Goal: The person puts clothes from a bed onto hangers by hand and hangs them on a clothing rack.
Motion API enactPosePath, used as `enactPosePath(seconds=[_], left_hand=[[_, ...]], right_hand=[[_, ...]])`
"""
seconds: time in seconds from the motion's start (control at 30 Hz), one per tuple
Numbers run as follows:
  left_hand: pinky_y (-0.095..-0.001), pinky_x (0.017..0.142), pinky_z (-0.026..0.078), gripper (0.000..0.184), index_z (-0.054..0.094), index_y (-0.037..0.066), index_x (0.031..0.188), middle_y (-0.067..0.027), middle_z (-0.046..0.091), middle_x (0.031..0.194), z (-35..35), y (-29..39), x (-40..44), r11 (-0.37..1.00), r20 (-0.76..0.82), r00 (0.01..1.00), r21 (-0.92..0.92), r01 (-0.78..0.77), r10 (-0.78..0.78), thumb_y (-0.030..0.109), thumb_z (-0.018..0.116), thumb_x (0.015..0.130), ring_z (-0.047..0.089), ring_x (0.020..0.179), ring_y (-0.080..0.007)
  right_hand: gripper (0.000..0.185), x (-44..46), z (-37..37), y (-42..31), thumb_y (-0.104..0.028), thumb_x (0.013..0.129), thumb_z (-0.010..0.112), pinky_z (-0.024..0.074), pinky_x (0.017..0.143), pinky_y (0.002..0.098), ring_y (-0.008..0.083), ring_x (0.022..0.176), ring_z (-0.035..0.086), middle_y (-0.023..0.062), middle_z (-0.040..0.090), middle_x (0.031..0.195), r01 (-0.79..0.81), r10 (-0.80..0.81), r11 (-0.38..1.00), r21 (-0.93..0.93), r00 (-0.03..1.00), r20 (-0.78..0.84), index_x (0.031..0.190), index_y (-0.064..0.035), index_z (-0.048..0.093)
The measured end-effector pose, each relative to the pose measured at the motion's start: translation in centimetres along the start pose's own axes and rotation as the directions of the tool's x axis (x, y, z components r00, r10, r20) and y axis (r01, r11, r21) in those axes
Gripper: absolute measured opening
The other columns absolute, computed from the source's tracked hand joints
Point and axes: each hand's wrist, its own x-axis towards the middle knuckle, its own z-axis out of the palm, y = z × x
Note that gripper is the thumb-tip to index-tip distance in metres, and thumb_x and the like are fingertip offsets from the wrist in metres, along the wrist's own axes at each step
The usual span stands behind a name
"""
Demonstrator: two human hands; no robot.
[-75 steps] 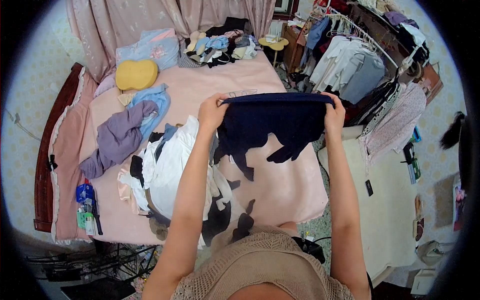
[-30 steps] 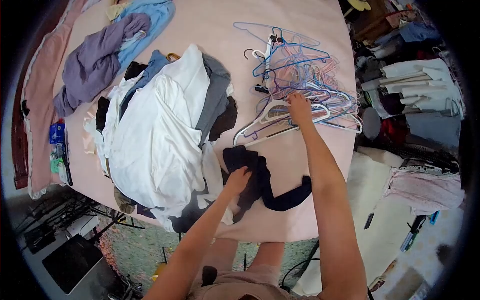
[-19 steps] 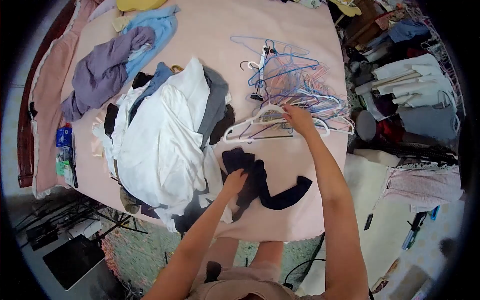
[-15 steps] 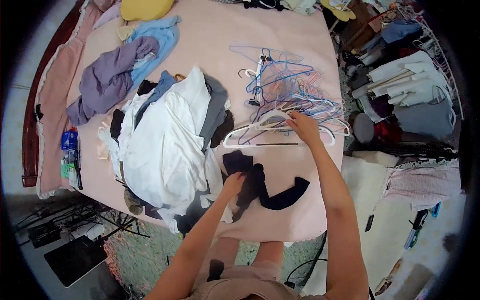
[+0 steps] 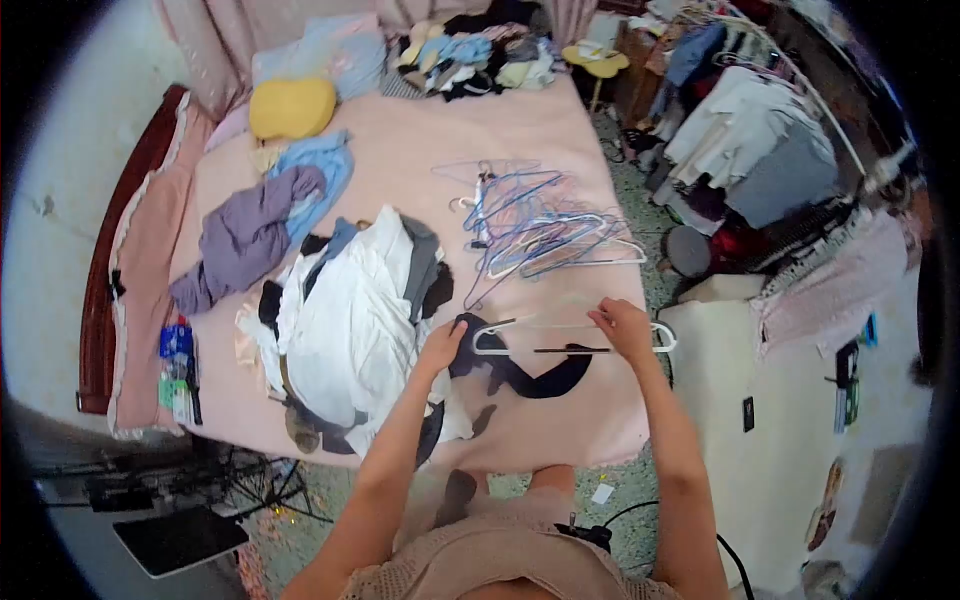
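My left hand (image 5: 443,345) is closed on the edge of a dark garment (image 5: 545,382), lifting part of it off the bed. The rest of the garment lies bent on the pink sheet, and its exact kind is unclear. In my right hand (image 5: 622,325) is a white clothes hanger (image 5: 570,350), gripped near its top, with the bar level above the garment. The hanger's upper part is blurred. Just beyond it lies a tangled pile of blue, pink and white hangers (image 5: 560,230). A heap of clothes with a white garment (image 5: 350,300) on top sits left of my left hand.
Purple clothing (image 5: 250,225) and a light blue garment (image 5: 325,165) lie farther left, near a yellow cushion (image 5: 292,107). More clothes (image 5: 470,55) are piled at the bed's far end. A clothes rack (image 5: 780,140) and a cream surface (image 5: 710,390) stand to the right.
My right hand has brought the white hanger away from the pile, toward me. My left hand has raised an edge of the dark garment. The view has tilted up, showing more of the room.
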Motion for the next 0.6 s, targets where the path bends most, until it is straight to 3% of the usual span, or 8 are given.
enactPosePath(seconds=[0.1, 0.17, 0.23, 0.3, 0.37, 0.43, 0.47, 0.6], left_hand=[[-0.0379, 0.089, 0.04, 0.048, 0.053, -0.004, 0.112, -0.0257, 0.058, 0.106, -0.7, 3.3, -0.3, 0.997, 0.145, 0.987, 0.005, -0.073, 0.072, 0.037, 0.04, 0.093, 0.053, 0.103, -0.0384], [-0.0376, 0.092, 0.039, 0.048, 0.053, -0.005, 0.114, -0.026, 0.057, 0.108, -1.4, 6.3, -1.1, 0.945, 0.164, 0.961, 0.207, -0.252, 0.221, 0.036, 0.04, 0.093, 0.052, 0.104, -0.0388], [-0.0388, 0.088, 0.042, 0.043, 0.056, 0.0, 0.111, -0.0222, 0.06, 0.1, -1.9, 8.3, -1.8, 0.878, 0.112, 0.906, 0.223, -0.423, 0.408, 0.035, 0.043, 0.091, 0.054, 0.101, -0.037], [-0.04, 0.079, 0.045, 0.034, 0.06, 0.002, 0.102, -0.0161, 0.063, 0.089, -4.4, 13.7, -3.9, 0.695, 0.269, 0.89, 0.555, -0.456, 0.37, 0.032, 0.05, 0.088, 0.056, 0.092, -0.034], [-0.0403, 0.072, 0.045, 0.025, 0.065, 0.003, 0.09, -0.0129, 0.063, 0.081, -5.9, 15.7, -4.1, 0.48, 0.265, 0.728, 0.604, -0.636, 0.632, 0.026, 0.056, 0.083, 0.055, 0.08, -0.0322], [-0.0407, 0.074, 0.045, 0.026, 0.064, 0.004, 0.095, -0.0146, 0.063, 0.081, -6.4, 16.3, -3.3, 0.533, 0.23, 0.658, 0.428, -0.73, 0.717, 0.025, 0.054, 0.085, 0.055, 0.084, -0.0342], [-0.0414, 0.075, 0.045, 0.028, 0.062, 0.003, 0.098, -0.0167, 0.063, 0.085, -6.2, 15.9, -2.5, 0.699, 0.228, 0.759, 0.297, -0.65, 0.61, 0.026, 0.052, 0.087, 0.056, 0.088, -0.0363], [-0.0422, 0.075, 0.045, 0.035, 0.061, 0.002, 0.102, -0.0206, 0.062, 0.093, -6.6, 19.2, -3.7, 0.749, 0.259, 0.808, 0.304, -0.589, 0.53, 0.032, 0.051, 0.087, 0.058, 0.087, -0.0378]], right_hand=[[0.022, -0.9, -1.4, -3.3, -0.023, 0.075, 0.069, 0.0414, 0.049, 0.0355, 0.0265, 0.054, 0.053, 0.0091, 0.053, 0.06, 0.045, -0.044, 0.999, 0.009, 0.992, -0.115, 0.071, -0.0062, 0.055], [0.02, -1.2, -1.9, -5.3, -0.024, 0.076, 0.067, 0.0424, 0.05, 0.0373, 0.0262, 0.056, 0.053, 0.0075, 0.053, 0.06, 0.007, 0.001, 0.998, 0.059, 0.991, -0.132, 0.072, -0.0082, 0.057], [0.019, -1.1, -2.5, -6.5, -0.024, 0.075, 0.068, 0.0406, 0.052, 0.0369, 0.0259, 0.057, 0.052, 0.0072, 0.052, 0.06, 0.014, -0.007, 0.999, 0.039, 0.982, -0.189, 0.073, -0.008, 0.058], [0.018, -1.1, -3.2, -7.4, -0.024, 0.075, 0.069, 0.0382, 0.057, 0.0358, 0.0253, 0.058, 0.05, 0.0071, 0.051, 0.059, 0.052, -0.059, 0.998, -0.039, 0.975, -0.215, 0.074, -0.0084, 0.059], [0.019, -1.1, -4.1, -8.6, -0.025, 0.074, 0.069, 0.0361, 0.06, 0.0354, 0.0247, 0.058, 0.049, 0.0068, 0.051, 0.06, 0.021, -0.019, 1.0, 0.003, 0.967, -0.253, 0.076, -0.0077, 0.06], [0.02, -1.2, -5.1, -9.4, -0.023, 0.075, 0.069, 0.0358, 0.057, 0.0374, 0.0266, 0.059, 0.046, 0.0089, 0.048, 0.062, 0.054, -0.026, 0.996, 0.071, 0.938, -0.347, 0.076, -0.0067, 0.058], [0.02, -1.2, -5.6, -9.8, -0.022, 0.074, 0.069, 0.0379, 0.061, 0.0367, 0.0269, 0.063, 0.048, 0.0089, 0.05, 0.064, 0.027, -0.003, 0.998, 0.064, 0.935, -0.355, 0.076, -0.0051, 0.058], [0.013, -1.0, -6.2, -11.9, -0.016, 0.072, 0.068, 0.0399, 0.07, 0.0396, 0.028, 0.081, 0.051, 0.0079, 0.055, 0.073, 0.046, -0.072, 0.997, -0.057, 0.758, -0.649, 0.078, -0.0066, 0.061]])
